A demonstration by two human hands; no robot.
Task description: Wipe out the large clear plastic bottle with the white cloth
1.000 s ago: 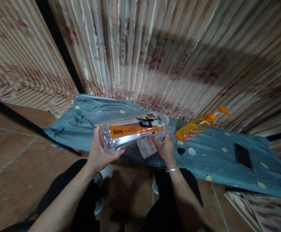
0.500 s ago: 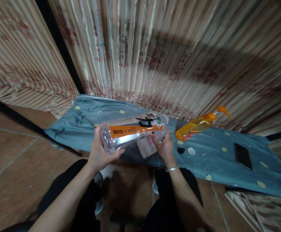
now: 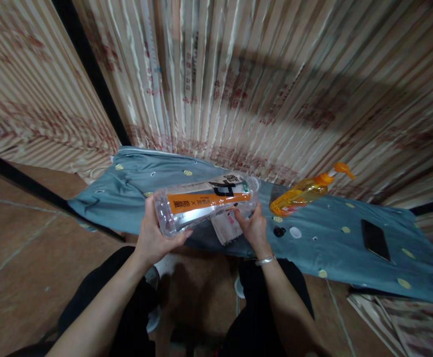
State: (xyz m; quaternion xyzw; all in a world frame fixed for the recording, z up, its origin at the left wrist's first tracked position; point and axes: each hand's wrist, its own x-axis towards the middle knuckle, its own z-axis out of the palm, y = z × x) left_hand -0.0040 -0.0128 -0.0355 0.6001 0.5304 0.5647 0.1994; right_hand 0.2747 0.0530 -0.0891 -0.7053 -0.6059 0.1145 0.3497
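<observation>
I hold a large clear plastic bottle (image 3: 205, 203) with an orange label on its side above a blue-grey cloth (image 3: 328, 238). My left hand (image 3: 156, 238) wraps round the bottle's base end. My right hand (image 3: 253, 225) grips it near the neck end, fingers curled under it. Below the bottle a folded white cloth or paper (image 3: 225, 228) lies on the blue-grey cloth.
An orange pump bottle (image 3: 305, 191) stands tilted at the right. A black phone (image 3: 375, 240) lies further right. A small black cap (image 3: 278, 231) and a white cap (image 3: 295, 232) lie near my right hand. Striped curtains hang behind; tiled floor lies at the left.
</observation>
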